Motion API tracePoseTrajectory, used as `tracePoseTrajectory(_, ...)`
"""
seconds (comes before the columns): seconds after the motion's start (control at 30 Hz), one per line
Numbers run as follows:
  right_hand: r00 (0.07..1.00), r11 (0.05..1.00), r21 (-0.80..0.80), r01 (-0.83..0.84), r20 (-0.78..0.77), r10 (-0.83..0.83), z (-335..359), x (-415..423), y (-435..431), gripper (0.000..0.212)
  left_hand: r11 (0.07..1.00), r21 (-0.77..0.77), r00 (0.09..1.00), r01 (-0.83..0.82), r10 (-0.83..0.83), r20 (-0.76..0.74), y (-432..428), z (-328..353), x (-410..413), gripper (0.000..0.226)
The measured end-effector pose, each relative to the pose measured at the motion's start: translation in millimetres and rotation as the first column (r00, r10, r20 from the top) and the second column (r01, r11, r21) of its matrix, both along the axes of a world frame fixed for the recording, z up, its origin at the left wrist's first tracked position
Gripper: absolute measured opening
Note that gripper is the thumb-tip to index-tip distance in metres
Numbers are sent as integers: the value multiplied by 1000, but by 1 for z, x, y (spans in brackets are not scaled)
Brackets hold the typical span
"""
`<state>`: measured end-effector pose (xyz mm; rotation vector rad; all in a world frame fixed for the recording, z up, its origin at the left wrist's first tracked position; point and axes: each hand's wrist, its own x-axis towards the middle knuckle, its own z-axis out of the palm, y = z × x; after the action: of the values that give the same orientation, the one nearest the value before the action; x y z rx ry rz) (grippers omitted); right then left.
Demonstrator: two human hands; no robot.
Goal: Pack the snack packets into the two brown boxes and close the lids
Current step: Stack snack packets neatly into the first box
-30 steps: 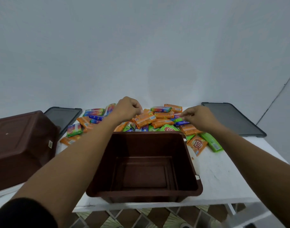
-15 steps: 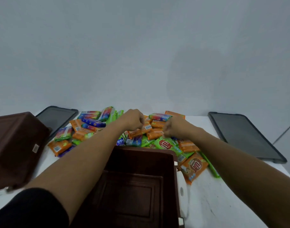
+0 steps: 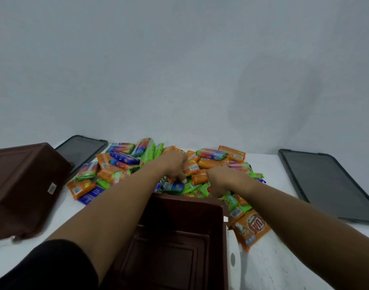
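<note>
two boxes (image 3: 26, 185) (image 3: 190, 214), two lids (image 3: 83, 151) (image 3: 326, 185), many packets (image 3: 125, 159)

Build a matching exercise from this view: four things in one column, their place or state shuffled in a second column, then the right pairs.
Things
1. left brown box
2. middle brown box
3. big orange packet
4. right-hand dark lid

Place or state
A. lies flat near the right edge of the table
B. mouth up, nothing visible inside
C. bottom up
D. on the table, just right of the middle box

Pairs: 1-C, 2-B, 3-D, 4-A
</note>
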<state>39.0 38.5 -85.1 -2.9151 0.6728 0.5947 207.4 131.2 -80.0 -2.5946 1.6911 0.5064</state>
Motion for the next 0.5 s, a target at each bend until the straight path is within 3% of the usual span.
tracePoseTrajectory(0.07,1000,998,51,27,7,-27,4,0,2,30,1000,-3,999,-2,2,-41,1,2,0,50)
tracePoseTrajectory(0.17,995,992,118,50,74,-59,15,-5,2,57,998,-58,996,15,-21,-89,5,11,3,42)
tracePoseTrajectory(0.27,977,975,211,72,183,-112,29,-10,0,53,985,-174,989,6,-32,-145,14,32,7,13)
tracePoseTrajectory(0.33,961,970,232,76,241,-133,38,-12,1,52,977,-208,972,-42,-8,-233,23,47,9,7)
tracePoseTrajectory(0.43,942,971,228,78,303,-147,55,-16,10,52,972,-214,932,-97,14,-362,43,68,11,15)
tracePoseTrajectory(0.5,927,968,244,68,343,-151,69,-20,21,52,983,-172,922,-59,-12,-386,58,80,10,32)
